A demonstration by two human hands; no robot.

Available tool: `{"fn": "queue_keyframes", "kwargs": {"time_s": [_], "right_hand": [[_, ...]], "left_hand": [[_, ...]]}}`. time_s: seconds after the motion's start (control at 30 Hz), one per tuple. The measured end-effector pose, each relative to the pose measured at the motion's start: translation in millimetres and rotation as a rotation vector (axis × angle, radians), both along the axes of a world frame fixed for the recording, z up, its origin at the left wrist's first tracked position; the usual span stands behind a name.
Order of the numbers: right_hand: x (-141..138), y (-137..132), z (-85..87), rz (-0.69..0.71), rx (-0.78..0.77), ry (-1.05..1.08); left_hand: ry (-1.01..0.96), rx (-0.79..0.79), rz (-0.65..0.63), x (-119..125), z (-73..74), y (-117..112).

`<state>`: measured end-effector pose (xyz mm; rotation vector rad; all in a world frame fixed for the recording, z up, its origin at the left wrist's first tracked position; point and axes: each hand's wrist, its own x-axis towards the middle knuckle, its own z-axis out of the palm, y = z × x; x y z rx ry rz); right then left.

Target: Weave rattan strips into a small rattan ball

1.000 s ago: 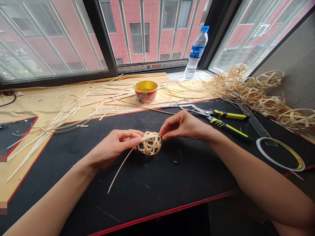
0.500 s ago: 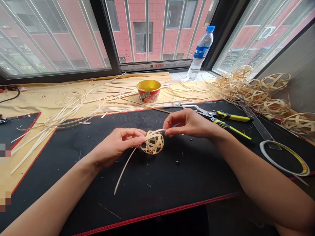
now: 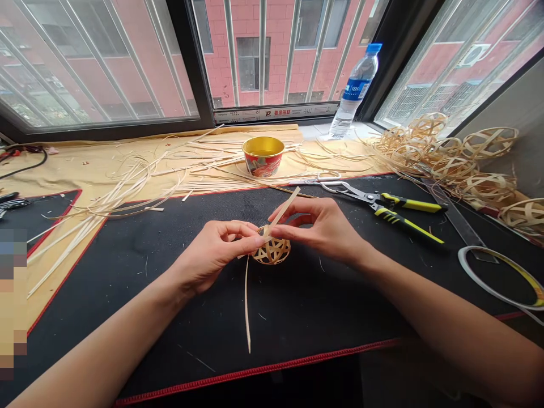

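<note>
A small woven bamboo ball (image 3: 274, 253) hangs just above the black mat, between my two hands. My left hand (image 3: 227, 246) pinches its upper left side between thumb and fingers. My right hand (image 3: 312, 226) is closed at the ball's top, thumb and fingers pinching a flat bamboo strip (image 3: 290, 203) whose end sticks up past the fingertips. Another loose strip end (image 3: 247, 306) dangles from below my left fingers toward the mat. My fingers cover part of the ball's upper weave.
A red and gold bowl (image 3: 263, 161) stands behind my hands, beside loose bamboo strips (image 3: 131, 181). On the right lie yellow-handled pliers (image 3: 374, 201), a metal ruler (image 3: 457, 221), a tape roll (image 3: 471, 283) and several woven balls (image 3: 450, 164). A water bottle (image 3: 355, 93) leans by the window.
My right hand has moved in over the ball, and the strip in it now points up instead of sideways. The dangling strip end has swung to hang nearly straight down.
</note>
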<state>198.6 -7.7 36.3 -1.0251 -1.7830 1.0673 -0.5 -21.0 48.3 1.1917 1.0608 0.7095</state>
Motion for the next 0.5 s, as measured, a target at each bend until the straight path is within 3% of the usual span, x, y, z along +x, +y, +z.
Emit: {"fn": "queue_keyframes", "kwargs": {"time_s": [0.2, 0.3, 0.5], "right_hand": [[-11.1, -18.5, -4.3, -0.2, 0.255, -0.132], [-13.2, -24.8, -6.5, -0.217, 0.327, -0.197], [-13.0, -22.6, -6.5, -0.199, 0.138, -0.06]], "left_hand": [[-0.031, -0.043, 0.079, 5.4, 0.1, -5.4], [-0.095, -0.119, 0.105, 7.1, 2.4, -7.2], [-0.138, -0.16, 0.135, 10.2, 7.3, -10.2]]}}
